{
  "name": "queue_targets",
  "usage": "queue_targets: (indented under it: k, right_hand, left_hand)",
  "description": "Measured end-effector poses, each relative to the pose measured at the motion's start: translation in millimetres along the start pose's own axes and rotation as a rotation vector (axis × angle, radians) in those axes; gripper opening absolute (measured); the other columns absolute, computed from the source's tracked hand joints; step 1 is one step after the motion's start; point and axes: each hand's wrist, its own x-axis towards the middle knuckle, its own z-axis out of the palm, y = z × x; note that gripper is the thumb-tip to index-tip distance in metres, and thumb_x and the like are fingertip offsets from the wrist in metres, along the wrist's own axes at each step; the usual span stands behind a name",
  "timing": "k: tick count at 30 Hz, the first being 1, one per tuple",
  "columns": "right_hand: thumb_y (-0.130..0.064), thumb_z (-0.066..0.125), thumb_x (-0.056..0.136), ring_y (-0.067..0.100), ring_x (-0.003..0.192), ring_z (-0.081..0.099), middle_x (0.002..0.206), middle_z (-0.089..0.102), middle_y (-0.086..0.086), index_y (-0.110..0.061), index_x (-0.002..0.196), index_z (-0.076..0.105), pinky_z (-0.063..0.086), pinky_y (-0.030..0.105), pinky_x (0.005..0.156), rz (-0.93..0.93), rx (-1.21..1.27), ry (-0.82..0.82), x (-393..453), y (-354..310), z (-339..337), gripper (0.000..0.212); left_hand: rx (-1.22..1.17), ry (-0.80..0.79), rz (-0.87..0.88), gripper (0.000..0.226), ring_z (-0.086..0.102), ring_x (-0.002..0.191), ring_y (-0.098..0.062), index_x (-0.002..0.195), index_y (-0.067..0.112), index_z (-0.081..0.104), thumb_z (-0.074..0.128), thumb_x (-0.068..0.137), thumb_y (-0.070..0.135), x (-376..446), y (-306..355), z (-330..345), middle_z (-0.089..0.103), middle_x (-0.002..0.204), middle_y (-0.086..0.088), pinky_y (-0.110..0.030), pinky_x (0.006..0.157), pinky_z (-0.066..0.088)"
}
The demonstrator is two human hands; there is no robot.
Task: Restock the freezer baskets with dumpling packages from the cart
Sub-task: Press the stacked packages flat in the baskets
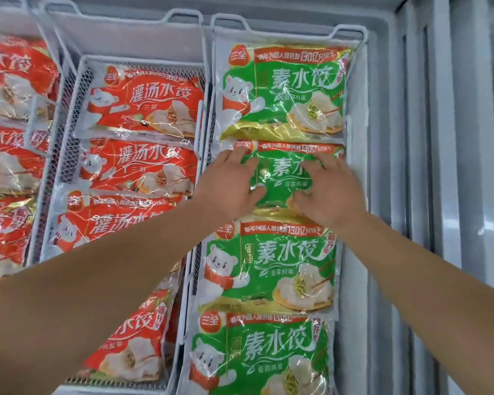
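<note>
A column of green dumpling packages fills the right-hand freezer basket (pixel 351 32). The second green package from the top (pixel 280 178) lies flat between a package above (pixel 283 89) and one below (pixel 271 269). My left hand (pixel 228 183) rests on its left half with fingers spread and nearly straight. My right hand (pixel 328 189) presses on its right half, fingers spread too. Neither hand curls round the package. The cart is out of view.
Red dumpling packages (pixel 143 104) fill the middle basket (pixel 77 72) and more lie in the left basket (pixel 9 81). The white freezer wall and sliding lid rails (pixel 428 138) run down the right side. A fourth green package (pixel 263 354) lies nearest me.
</note>
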Motion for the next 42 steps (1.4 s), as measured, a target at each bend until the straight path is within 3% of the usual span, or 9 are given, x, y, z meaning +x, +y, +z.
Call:
queue_targets:
  k: [2, 4, 9, 17, 22, 27, 31, 38, 42]
  right_hand:
    - [-0.036, 0.06, 0.089, 0.032, 0.135, 0.037, 0.147, 0.04, 0.009, -0.015, 0.143, 0.044, 0.036, 0.042, 0.112, -0.016, 0.046, 0.099, 19, 1, -16, 0.06]
    - [-0.028, 0.064, 0.088, 0.035, 0.135, 0.038, 0.149, 0.038, 0.012, -0.012, 0.143, 0.044, 0.033, 0.041, 0.114, -0.051, 0.099, 0.186, 46, 3, -29, 0.061]
    - [-0.034, 0.057, 0.095, 0.031, 0.152, -0.002, 0.166, -0.004, 0.004, -0.023, 0.158, 0.007, 0.008, 0.042, 0.122, -0.039, 0.022, 0.099, 108, -1, -46, 0.082]
    - [-0.042, 0.054, 0.096, 0.03, 0.152, -0.004, 0.166, -0.003, 0.005, -0.025, 0.158, 0.003, 0.005, 0.044, 0.124, -0.004, -0.034, 0.102, 101, 14, -37, 0.082]
    - [-0.043, 0.057, 0.094, 0.032, 0.152, -0.001, 0.166, -0.002, 0.005, -0.026, 0.158, 0.004, 0.008, 0.044, 0.124, -0.001, -0.036, 0.057, 85, 3, -58, 0.085]
    - [-0.039, 0.059, 0.095, 0.032, 0.151, 0.009, 0.164, 0.012, 0.009, -0.018, 0.156, 0.019, 0.019, 0.045, 0.122, -0.014, -0.013, 0.09, 19, -11, -68, 0.076]
    - [-0.036, 0.059, 0.095, 0.032, 0.149, 0.015, 0.162, 0.019, 0.012, -0.015, 0.155, 0.025, 0.022, 0.043, 0.121, -0.031, 0.003, 0.057, -50, -36, -57, 0.072]
    - [-0.034, 0.061, 0.094, 0.033, 0.147, 0.02, 0.159, 0.025, 0.016, -0.01, 0.152, 0.031, 0.023, 0.041, 0.12, -0.116, -0.004, 0.059, -160, -91, -43, 0.07]
    - [-0.035, 0.063, 0.092, 0.033, 0.145, 0.023, 0.158, 0.026, 0.017, -0.011, 0.153, 0.03, 0.029, 0.041, 0.117, -0.194, -0.048, 0.094, -217, -130, -41, 0.073]
  left_hand:
    - [-0.014, 0.19, 0.02, 0.061, 0.036, 0.136, -0.034, 0.144, 0.016, 0.046, 0.055, 0.093, 0.048, 15, -4, -15, 0.042, 0.15, -0.012, -0.044, 0.11, 0.034]
    - [-0.024, 0.26, 0.012, 0.067, 0.029, 0.142, -0.037, 0.148, 0.015, 0.04, 0.058, 0.091, 0.047, 41, -12, -27, 0.035, 0.155, -0.015, -0.048, 0.115, 0.03]
    - [0.069, 0.105, -0.075, 0.081, -0.008, 0.152, -0.035, 0.158, 0.026, -0.002, 0.044, 0.097, 0.054, 96, -31, -39, -0.012, 0.165, -0.012, -0.052, 0.123, 0.007]
    - [0.069, 0.075, -0.005, 0.082, -0.014, 0.151, -0.034, 0.157, 0.029, -0.008, 0.042, 0.098, 0.055, 100, -23, -31, -0.022, 0.164, -0.008, -0.052, 0.122, 0.004]
    - [0.037, 0.076, -0.041, 0.083, -0.005, 0.152, -0.035, 0.158, 0.027, 0.002, 0.047, 0.095, 0.055, 85, -22, -48, -0.011, 0.166, -0.01, -0.052, 0.122, 0.007]
    - [-0.008, 0.091, -0.008, 0.079, 0.012, 0.15, -0.04, 0.157, 0.015, 0.019, 0.046, 0.095, 0.056, 37, -18, -66, 0.015, 0.163, -0.018, -0.056, 0.12, 0.018]
    - [-0.083, 0.098, -0.01, 0.084, 0.026, 0.145, -0.042, 0.154, 0.01, 0.029, 0.037, 0.086, 0.058, -37, -14, -68, 0.029, 0.157, -0.024, -0.048, 0.119, 0.023]
    - [-0.093, 0.136, -0.052, 0.069, 0.044, 0.132, -0.036, 0.147, 0.01, 0.039, 0.056, 0.093, 0.048, -181, -7, -67, 0.048, 0.145, -0.019, -0.045, 0.11, 0.038]
    - [-0.108, 0.199, -0.109, 0.068, 0.038, 0.14, -0.035, 0.148, 0.006, 0.04, 0.054, 0.094, 0.046, -264, -3, -75, 0.042, 0.151, -0.019, -0.041, 0.114, 0.03]
